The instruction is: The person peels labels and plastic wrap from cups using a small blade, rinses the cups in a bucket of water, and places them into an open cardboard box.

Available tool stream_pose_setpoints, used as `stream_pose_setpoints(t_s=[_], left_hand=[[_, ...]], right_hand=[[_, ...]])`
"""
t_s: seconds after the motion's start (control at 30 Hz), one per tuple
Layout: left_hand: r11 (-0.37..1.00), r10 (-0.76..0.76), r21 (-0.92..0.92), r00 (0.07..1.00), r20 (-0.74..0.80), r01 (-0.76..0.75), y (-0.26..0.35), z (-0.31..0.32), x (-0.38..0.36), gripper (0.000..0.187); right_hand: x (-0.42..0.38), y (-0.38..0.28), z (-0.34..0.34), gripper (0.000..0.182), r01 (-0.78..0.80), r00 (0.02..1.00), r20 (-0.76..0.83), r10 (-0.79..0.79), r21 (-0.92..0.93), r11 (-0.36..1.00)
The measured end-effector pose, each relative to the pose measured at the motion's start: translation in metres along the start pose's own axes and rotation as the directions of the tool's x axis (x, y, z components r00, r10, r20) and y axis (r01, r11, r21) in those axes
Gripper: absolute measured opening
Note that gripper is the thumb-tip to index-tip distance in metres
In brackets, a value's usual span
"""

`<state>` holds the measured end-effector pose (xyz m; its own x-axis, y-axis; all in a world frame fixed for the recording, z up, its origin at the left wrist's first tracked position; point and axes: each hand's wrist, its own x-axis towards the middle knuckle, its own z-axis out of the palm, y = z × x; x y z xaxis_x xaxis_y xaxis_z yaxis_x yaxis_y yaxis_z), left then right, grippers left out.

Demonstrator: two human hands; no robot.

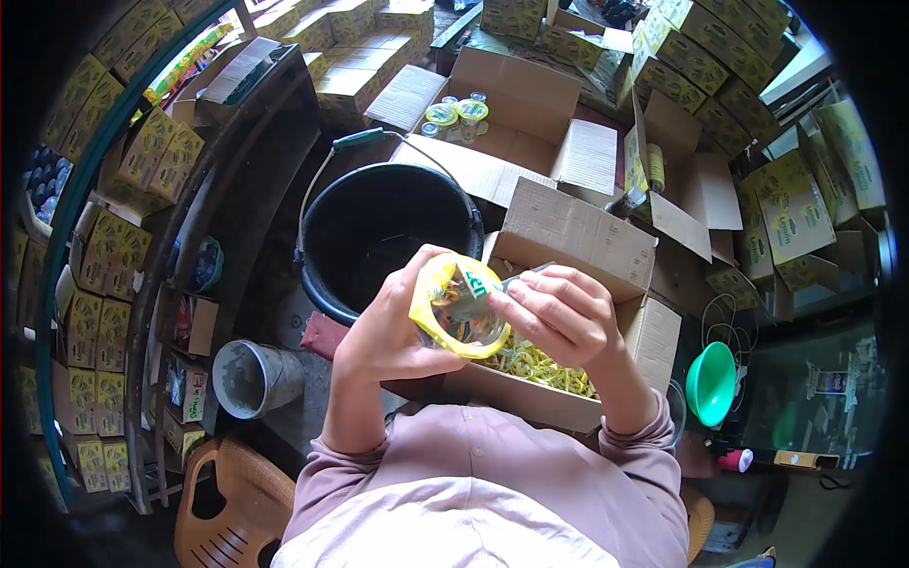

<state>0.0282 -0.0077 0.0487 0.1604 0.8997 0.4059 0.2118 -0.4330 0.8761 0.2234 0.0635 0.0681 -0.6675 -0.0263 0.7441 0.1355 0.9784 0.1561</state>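
A clear plastic cup (466, 320) with a yellow printed rim and green lettering is tilted toward me in front of my chest. My left hand (386, 320) is wrapped round its left side. At the cup's right edge, my right hand (566, 314) has its fingers pressed together, touching the rim. A thin dark edge shows above those fingers, too little of it to name. Just below the cup, an open cardboard box (630, 350) holds many yellow and clear strips (544, 367). Behind my left hand stands a large black bucket (317, 284) with a wire handle.
Several lidded cups (456, 115) stand in an open carton (516, 95) at the back. Another open carton (710, 189) is at right. A grey pail (241, 379) and a brown chair (237, 492) are at left, a green bowl (710, 383) at right. Stacked yellow boxes (350, 76) line the surroundings.
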Motion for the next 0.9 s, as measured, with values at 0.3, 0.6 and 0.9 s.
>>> stream_pose_setpoints(t_s=[0.3,0.6,0.9], left_hand=[[0.993,0.011,-0.117,0.999,0.046,-0.005,0.004,0.001,0.003,0.050],[0.865,-0.008,-0.482,0.966,0.258,0.136,-0.006,0.007,0.006,0.049],[0.412,0.080,-0.792,0.848,0.525,0.451,-0.055,0.022,-0.014,0.069]], right_hand=[[-0.004,0.000,0.002,0.036,-0.034,0.997,-0.063,0.038,0.061,0.998],[-0.005,0.003,0.003,0.035,0.004,0.996,-0.085,0.000,0.048,0.999],[-0.002,0.002,0.003,0.033,0.012,0.992,-0.125,-0.003,0.074,0.997]])
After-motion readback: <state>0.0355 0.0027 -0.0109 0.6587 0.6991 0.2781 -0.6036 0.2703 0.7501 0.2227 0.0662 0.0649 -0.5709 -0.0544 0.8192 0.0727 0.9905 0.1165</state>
